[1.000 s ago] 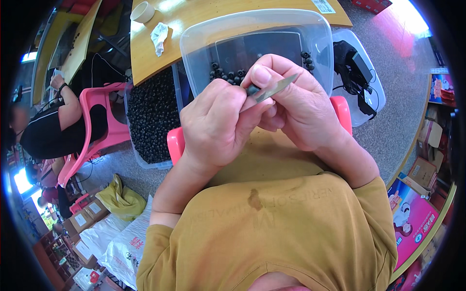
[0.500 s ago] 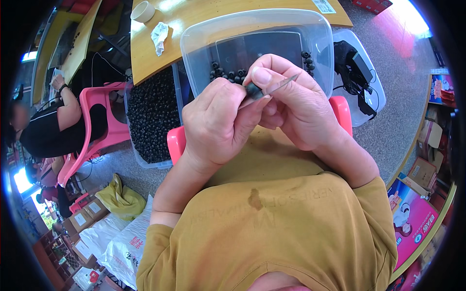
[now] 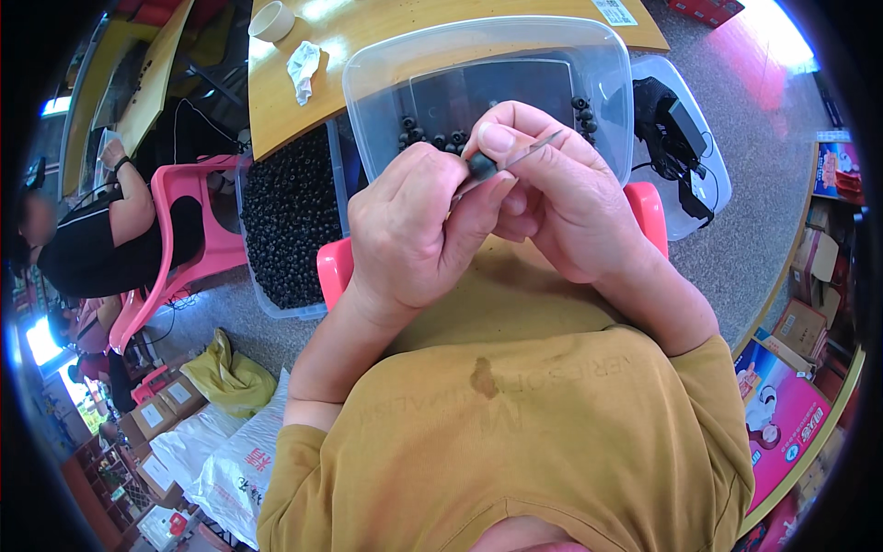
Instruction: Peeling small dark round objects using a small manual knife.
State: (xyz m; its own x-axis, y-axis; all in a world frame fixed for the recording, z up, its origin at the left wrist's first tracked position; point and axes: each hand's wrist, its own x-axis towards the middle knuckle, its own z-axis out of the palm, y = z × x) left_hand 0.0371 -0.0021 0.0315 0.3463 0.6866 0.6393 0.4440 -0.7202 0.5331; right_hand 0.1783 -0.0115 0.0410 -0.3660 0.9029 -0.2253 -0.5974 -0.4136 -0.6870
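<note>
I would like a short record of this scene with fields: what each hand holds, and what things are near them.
Left hand: pinches a small black bead at the fingertips
Right hand: holds a thin metal blade against the bead
In front: clear plastic tub with a few black beads
Left of it: bin of black beads
Seat: pink plastic stool

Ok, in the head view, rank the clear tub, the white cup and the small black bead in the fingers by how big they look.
1. Clear tub
2. White cup, though it sits farther away
3. Black bead
</note>
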